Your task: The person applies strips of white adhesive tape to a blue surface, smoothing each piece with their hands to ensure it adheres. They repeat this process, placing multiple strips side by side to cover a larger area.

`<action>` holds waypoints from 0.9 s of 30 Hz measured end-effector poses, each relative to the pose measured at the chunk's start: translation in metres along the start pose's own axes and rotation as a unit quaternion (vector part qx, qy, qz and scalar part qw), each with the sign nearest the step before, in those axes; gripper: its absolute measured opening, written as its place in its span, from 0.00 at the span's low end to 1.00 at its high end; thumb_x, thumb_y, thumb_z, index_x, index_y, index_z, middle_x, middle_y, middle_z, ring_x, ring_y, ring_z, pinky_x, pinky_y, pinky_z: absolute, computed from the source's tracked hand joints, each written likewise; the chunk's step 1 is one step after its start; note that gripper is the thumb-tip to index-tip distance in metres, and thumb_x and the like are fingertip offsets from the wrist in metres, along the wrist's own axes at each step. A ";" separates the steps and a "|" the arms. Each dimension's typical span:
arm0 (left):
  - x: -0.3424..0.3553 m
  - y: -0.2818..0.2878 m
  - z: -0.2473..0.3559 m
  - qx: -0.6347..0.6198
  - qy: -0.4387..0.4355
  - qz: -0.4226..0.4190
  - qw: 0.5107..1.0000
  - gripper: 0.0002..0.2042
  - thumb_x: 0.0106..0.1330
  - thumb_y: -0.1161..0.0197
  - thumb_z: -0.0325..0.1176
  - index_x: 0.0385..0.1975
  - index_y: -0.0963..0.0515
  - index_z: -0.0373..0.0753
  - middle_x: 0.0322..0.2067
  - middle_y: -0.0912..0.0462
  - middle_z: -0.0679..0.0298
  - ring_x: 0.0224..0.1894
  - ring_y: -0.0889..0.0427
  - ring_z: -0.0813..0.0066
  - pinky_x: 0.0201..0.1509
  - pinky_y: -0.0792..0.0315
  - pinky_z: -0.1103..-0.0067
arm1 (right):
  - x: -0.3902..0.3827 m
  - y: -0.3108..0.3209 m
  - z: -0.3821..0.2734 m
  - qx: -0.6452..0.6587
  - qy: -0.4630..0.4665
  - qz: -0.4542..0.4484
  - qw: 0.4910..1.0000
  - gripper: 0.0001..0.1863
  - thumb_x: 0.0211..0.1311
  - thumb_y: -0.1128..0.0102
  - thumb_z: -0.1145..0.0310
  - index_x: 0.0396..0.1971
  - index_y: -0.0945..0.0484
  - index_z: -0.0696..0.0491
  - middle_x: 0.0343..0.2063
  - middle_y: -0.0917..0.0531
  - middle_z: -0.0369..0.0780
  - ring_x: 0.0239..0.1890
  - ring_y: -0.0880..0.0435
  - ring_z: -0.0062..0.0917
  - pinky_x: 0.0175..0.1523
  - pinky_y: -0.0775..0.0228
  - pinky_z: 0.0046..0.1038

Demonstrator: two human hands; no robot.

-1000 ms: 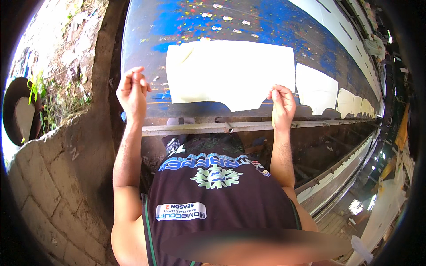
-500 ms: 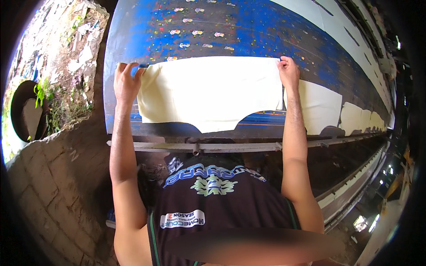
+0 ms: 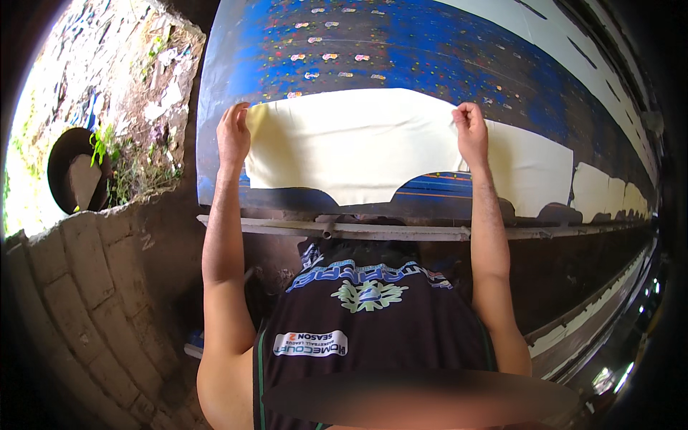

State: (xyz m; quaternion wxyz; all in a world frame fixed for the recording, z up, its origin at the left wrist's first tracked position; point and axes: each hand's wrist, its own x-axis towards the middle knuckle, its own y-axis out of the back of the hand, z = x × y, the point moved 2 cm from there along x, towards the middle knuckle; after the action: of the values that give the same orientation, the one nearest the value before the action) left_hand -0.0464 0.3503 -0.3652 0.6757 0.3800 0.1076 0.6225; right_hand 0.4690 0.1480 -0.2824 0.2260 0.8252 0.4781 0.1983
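Observation:
A large cream cloth piece (image 3: pixel 358 143), straight along its top and curved along the lower edge, is stretched over the stained blue and dark table (image 3: pixel 401 50). At its upper left corner, my left hand (image 3: pixel 233 129) pinches the fabric between closed fingers. My right hand (image 3: pixel 471 132) grips the upper right corner the same way, and the fabric shows soft ripples between them. Just beyond my right hand, a second cream piece (image 3: pixel 534 172) lies on the table, followed by more cut pieces (image 3: pixel 595 193) toward the far right.
A long metal rail (image 3: pixel 380 233) runs along the table's near edge, in front of my torso. To the left are a block wall (image 3: pixel 107 301) and a bright opening with litter and plants, where a dark round object (image 3: pixel 64 168) sits. The long table extends away to the right.
Both hands have moved onto the large piece's upper corners and closed on them; a second ago the left was off it. The fabric now looks more rippled than half a second ago.

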 end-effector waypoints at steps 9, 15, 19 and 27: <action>0.030 -0.007 0.003 -0.042 0.018 -0.022 0.999 0.09 0.65 0.24 0.27 0.45 0.11 0.37 0.30 0.11 0.53 0.31 0.12 0.61 0.38 0.20 0.68 | -0.062 0.006 -0.051 0.062 0.029 0.047 0.997 0.10 0.79 0.32 0.67 0.47 0.19 0.57 0.37 0.15 0.32 0.41 0.18 0.15 0.49 0.25 0.20; 0.031 0.027 0.022 -0.020 0.013 0.022 0.999 0.11 0.73 0.31 0.27 0.52 0.12 0.40 0.35 0.08 0.54 0.34 0.09 0.62 0.41 0.19 0.69 | -0.091 0.051 -0.060 0.036 0.029 0.122 0.991 0.09 0.76 0.31 0.73 0.50 0.16 0.59 0.40 0.12 0.37 0.44 0.14 0.18 0.52 0.22 0.22; 0.027 0.054 0.055 -0.025 0.021 0.001 0.999 0.09 0.81 0.39 0.30 0.52 0.13 0.40 0.39 0.09 0.54 0.39 0.10 0.61 0.43 0.19 0.69 | -0.114 0.107 -0.068 -0.101 0.080 0.204 0.970 0.06 0.74 0.31 0.75 0.46 0.13 0.59 0.40 0.11 0.38 0.46 0.13 0.24 0.53 0.21 0.26; 0.001 0.063 0.150 -0.166 -0.054 -0.102 0.979 0.08 0.76 0.41 0.21 0.45 0.14 0.35 0.35 0.11 0.57 0.35 0.13 0.65 0.43 0.22 0.73 | -0.154 0.228 -0.060 -0.270 0.115 0.306 0.906 0.05 0.74 0.31 0.77 0.44 0.10 0.58 0.41 0.10 0.39 0.43 0.11 0.26 0.51 0.20 0.27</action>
State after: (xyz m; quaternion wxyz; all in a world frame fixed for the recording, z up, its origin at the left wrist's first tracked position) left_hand -0.0012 0.2902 -0.2205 0.7942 0.2824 0.0041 0.5380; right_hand 0.5246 -0.0767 -0.1224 0.3115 0.8099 0.1533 0.4727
